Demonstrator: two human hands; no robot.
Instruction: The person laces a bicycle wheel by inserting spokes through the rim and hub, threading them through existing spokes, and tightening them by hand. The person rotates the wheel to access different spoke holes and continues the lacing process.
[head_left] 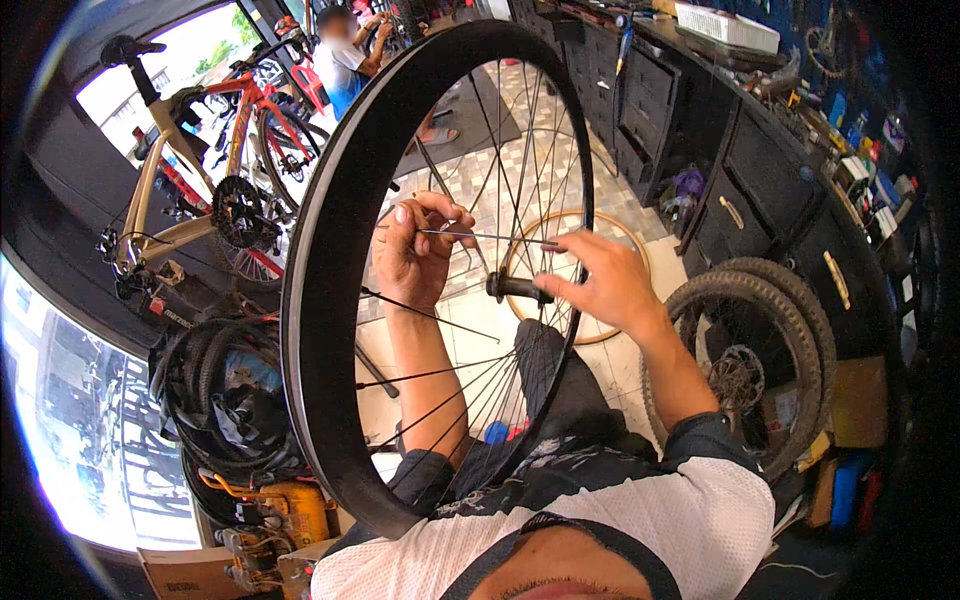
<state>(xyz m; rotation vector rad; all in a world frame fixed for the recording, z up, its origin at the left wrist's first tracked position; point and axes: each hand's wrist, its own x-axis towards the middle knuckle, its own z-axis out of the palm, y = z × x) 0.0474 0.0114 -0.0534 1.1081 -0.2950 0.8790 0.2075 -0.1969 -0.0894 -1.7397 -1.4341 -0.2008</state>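
Note:
A black deep-section bicycle wheel rim (345, 180) stands upright before me, with thin black spokes running to the black hub (520, 288). Between my hands a loose-looking thin spoke (490, 236) stretches roughly level, above the hub. My left hand (418, 245) is inside the rim's circle, its thumb and bent fingers pinched at the spoke's left end. Its forearm passes behind several spokes. My right hand (612, 280) reaches across the rim's right side, index fingertips at the spoke's right end. The right thumb is lower, close to the hub, apart from the index finger.
Two tyred wheels (740, 370) lean at the right by dark drawers (735, 215). A tool-laden bench (840, 160) curves behind. Bicycle frames (160, 190) and bundled tyres (215, 400) fill the left. A tan hoop (635, 255) lies on the tiles. Another person (345, 60) sits far off.

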